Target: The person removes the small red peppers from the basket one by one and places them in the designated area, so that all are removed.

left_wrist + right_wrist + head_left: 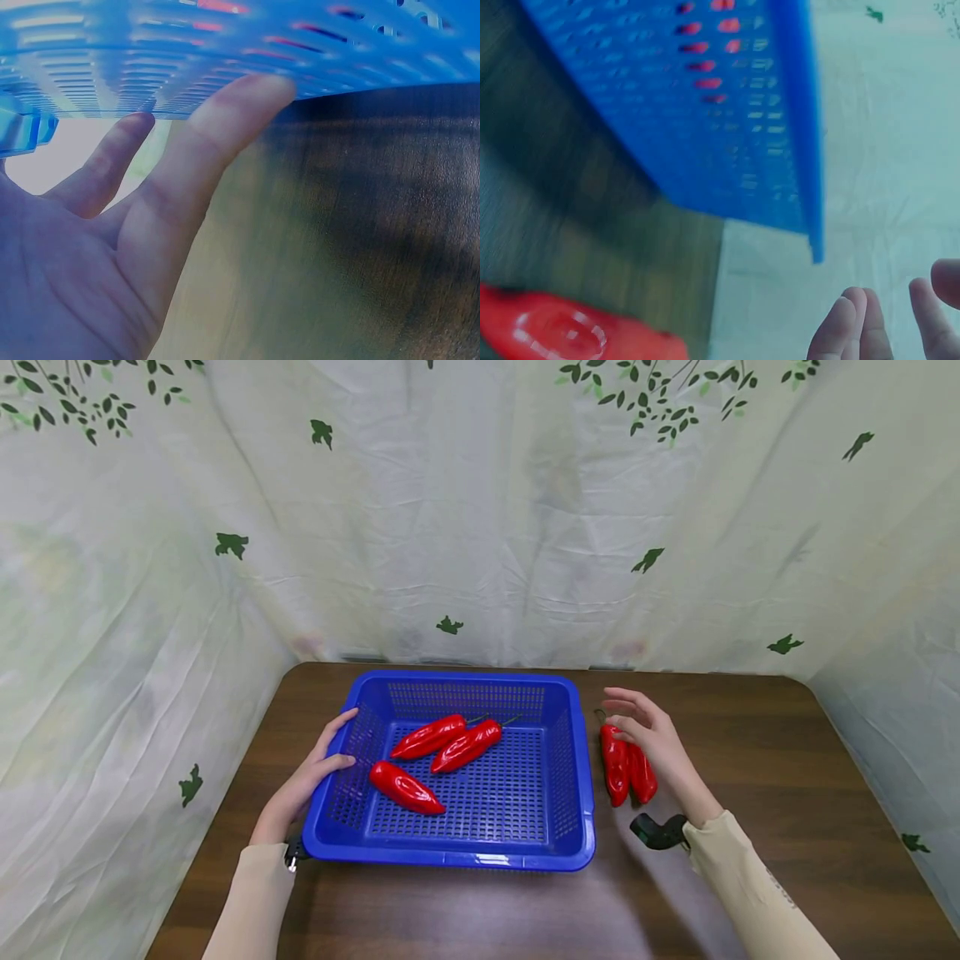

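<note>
A blue plastic basket point(480, 853) stands on the table with three glossy red peppers inside: one pepper point(407, 788) at the lower left and two further back. My left hand point(309, 781) is at the basket's left side, thumb and finger spread and fairly straight, fingertips at the rim. In the left wrist view the thumb point(225, 124) overlaps the slotted wall. My right hand point(651, 735) hovers by two more red peppers right of the basket, partly covering the right pepper point(642, 777). Nothing lies between its loosely bent fingers point(832, 330).
The brown wooden table point(787, 827) has a pale curtain point(487, 527) with leaf prints behind it and at both sides. A dark wrist strap piece point(658, 832) hangs below the right wrist. The basket's right rim point(799, 150) rises close beside the right hand.
</note>
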{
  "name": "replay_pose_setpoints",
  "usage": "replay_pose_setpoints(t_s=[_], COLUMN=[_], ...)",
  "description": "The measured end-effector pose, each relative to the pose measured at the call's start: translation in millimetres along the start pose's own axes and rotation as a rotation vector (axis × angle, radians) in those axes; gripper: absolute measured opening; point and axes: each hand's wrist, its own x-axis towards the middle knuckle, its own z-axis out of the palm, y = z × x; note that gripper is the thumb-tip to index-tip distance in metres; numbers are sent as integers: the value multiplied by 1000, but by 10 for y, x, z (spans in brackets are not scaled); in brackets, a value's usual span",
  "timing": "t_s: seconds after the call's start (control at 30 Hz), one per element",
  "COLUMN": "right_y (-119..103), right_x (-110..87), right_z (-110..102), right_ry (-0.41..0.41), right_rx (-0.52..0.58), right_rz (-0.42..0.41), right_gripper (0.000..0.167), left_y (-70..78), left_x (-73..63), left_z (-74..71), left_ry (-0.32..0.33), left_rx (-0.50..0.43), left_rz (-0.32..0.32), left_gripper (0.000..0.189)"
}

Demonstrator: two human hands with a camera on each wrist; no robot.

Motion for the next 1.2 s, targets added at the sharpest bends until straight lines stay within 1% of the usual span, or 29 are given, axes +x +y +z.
replay_pose_setpoints(t_s=[0.17,0.37,0.57,0.63,0.9,1.0,1.2], right_y=[-78,-152,-226,-239,-288,-309,-326], right_x=[27,58,64,76,144,167,223], right_z=[102,224,340,378,522,565,660], right_ry=[-19,-52,-90,-108,-206,-227,-242], right_rx=[32,73,72,62,63,66,77], right_rz=[3,8,44,45,56,64,67], right_gripper=[40,37,37,37,35,35,36], left_y=[13,3,-3,-4,-3,-4,-3], left_x=[0,4,8,10,5,4,2], left_z=[14,9,0,1,-6,-6,-3], left_ry=[-7,-2,1,-3,6,1,-5], left_rx=[-20,-16,2,-1,1,0,-8], left_rz=[10,-1,5,10,-4,0,4], left_gripper=[67,67,66,66,66,66,66])
